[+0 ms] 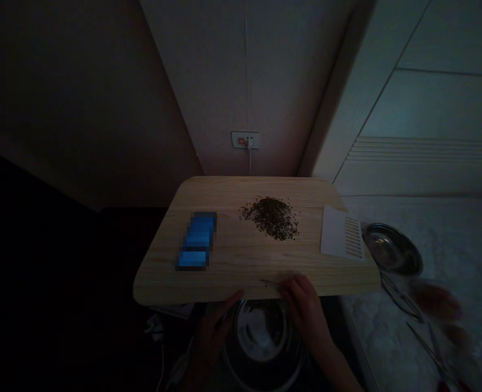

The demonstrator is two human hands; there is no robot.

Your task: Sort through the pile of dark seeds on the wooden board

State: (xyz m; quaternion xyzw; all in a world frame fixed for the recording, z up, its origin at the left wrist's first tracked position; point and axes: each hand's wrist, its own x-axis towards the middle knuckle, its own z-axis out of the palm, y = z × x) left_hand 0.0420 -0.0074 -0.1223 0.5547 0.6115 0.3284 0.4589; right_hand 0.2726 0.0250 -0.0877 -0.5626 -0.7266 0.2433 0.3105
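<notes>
A small wooden table (232, 256) carries a heap of dark seeds (271, 216) near its middle. My right hand (304, 307) rests at the table's front edge, fingers curled in a pinch on a thin dark stem (270, 283) lying on the wood. Below the edge, my left hand (212, 332) grips the rim of a metal bowl (261, 340) held under the table. Both hands are dim in the low light.
A white comb-like plastic card (342, 238) lies at the table's right end and a blurred blue patch (197, 241) at its left. A steel plate (391, 247) and dried stems (428, 305) lie on the pale surface to the right. A wall socket (245, 140) sits behind.
</notes>
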